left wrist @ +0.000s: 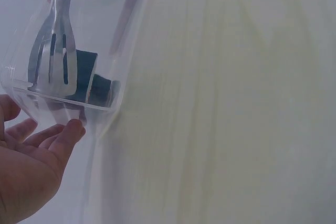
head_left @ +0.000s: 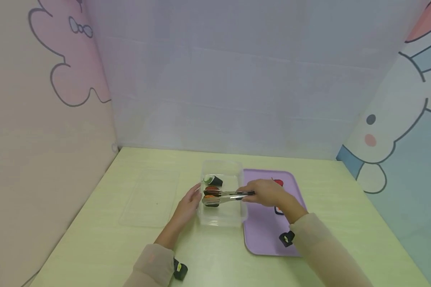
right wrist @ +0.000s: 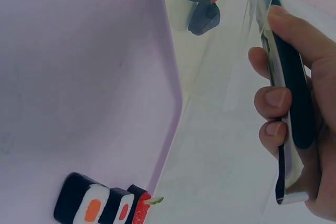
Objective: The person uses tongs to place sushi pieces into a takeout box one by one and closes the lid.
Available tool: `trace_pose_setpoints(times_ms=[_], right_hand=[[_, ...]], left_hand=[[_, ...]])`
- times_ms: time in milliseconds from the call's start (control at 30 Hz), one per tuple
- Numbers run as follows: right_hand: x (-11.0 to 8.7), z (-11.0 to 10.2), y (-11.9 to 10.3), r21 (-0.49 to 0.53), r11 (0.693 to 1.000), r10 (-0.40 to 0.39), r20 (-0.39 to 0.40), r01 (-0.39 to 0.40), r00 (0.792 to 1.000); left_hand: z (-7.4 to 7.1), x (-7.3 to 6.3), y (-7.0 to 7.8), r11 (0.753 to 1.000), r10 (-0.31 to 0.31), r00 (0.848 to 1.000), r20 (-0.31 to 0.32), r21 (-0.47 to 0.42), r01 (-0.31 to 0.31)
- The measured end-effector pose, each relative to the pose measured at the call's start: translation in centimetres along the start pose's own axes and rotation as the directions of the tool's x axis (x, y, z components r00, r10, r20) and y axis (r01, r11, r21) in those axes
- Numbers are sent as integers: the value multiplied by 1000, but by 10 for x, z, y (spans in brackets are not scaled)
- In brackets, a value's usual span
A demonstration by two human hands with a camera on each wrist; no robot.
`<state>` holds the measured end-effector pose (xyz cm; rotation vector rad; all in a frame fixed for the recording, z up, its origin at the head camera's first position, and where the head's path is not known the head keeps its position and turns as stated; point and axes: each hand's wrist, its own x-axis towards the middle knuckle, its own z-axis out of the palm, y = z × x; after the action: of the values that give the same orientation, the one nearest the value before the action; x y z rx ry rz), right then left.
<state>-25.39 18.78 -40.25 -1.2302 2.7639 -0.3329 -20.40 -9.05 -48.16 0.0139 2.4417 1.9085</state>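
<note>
My right hand [head_left: 265, 192] grips metal tongs [head_left: 233, 195] with dark handles, also seen in the right wrist view. Their slotted ends reach into a clear plastic container [head_left: 222, 221], over toy sushi rolls at its left side. A red-topped roll [head_left: 212, 188] and an orange-topped roll [head_left: 211, 204] lie by the tong ends; whether the tongs pinch either is unclear. Behind them lies a dark roll [head_left: 216, 181] with green at one end. Fingertips of my left hand [head_left: 188, 205] touch the container's left wall from outside, plainer in the left wrist view.
A purple tray [head_left: 265, 243] stands right of the container. On it lie a red-topped piece [head_left: 278, 182] and rolls with white and orange faces [right wrist: 93, 209], partly hidden by my right arm in the head view. A clear flat lid [head_left: 149, 199] lies at the left.
</note>
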Motion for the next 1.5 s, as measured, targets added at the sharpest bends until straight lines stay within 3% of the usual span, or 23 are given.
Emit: trace_pose_setpoints(times_ms=[367, 633, 767, 967, 1167, 1267, 1500], right_hand=[[8, -4, -10, -66, 995, 82, 72, -77, 994], [1, -15, -2, -23, 995, 98, 74, -97, 992], [-13, -29, 8, -18, 996, 92, 39, -92, 995], [-47, -51, 38, 34, 979, 199, 27, -200, 980], [-81, -61, 69, 14, 922, 386, 36, -387, 922], [-93, -63, 81, 23, 899, 437, 39, -438, 899], [-115, -60, 114, 6, 900, 434, 47, -435, 900]], left_hand=[[-1, 1, -1, 1000, -3, 1000, 2, 9, 3], [0, 3, -2, 1000, -12, 1000, 1, 8, 12], [1, 3, -1, 999, -29, 1000, -3, 25, 29], [1, 4, 0, 999, -41, 999, -4, 21, 41], [0, 3, -2, 999, -49, 999, -3, 12, 49], [-1, 2, -2, 998, -52, 999, -8, 20, 52], [-2, 1, -1, 999, -47, 999, -11, 17, 47]])
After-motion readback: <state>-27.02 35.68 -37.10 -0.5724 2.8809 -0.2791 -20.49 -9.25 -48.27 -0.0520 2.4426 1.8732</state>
